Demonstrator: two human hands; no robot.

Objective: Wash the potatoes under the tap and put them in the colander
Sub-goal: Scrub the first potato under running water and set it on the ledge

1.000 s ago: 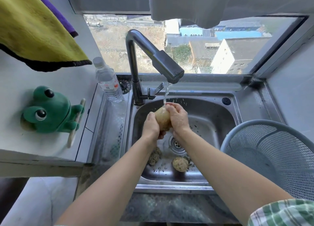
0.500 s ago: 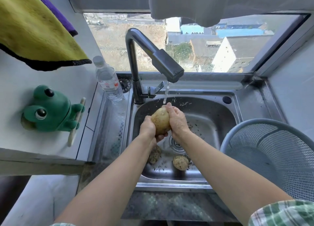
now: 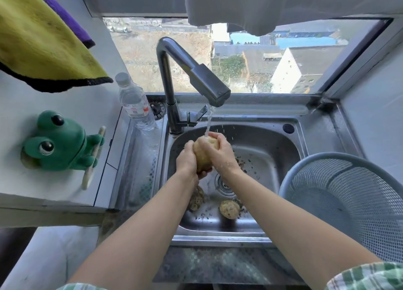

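Note:
A pale potato (image 3: 204, 153) sits upright between my left hand (image 3: 187, 159) and my right hand (image 3: 220, 151), both closed around it under the running water of the tap (image 3: 210, 89). Two dirty potatoes lie on the sink floor: one (image 3: 229, 209) in front of the drain, another (image 3: 196, 199) half hidden behind my left forearm. The grey mesh colander (image 3: 349, 202) stands to the right of the sink, and nothing shows inside it.
The steel sink (image 3: 272, 141) has dirt flecks around its drain (image 3: 224, 185). A water bottle (image 3: 135, 102) stands left of the tap. A green frog holder (image 3: 58, 141) is fixed on the left wall, with a yellow towel (image 3: 39, 41) hanging above.
The potato has turned a little between my hands and sits slightly higher under the stream. Both hands stay in the same spot.

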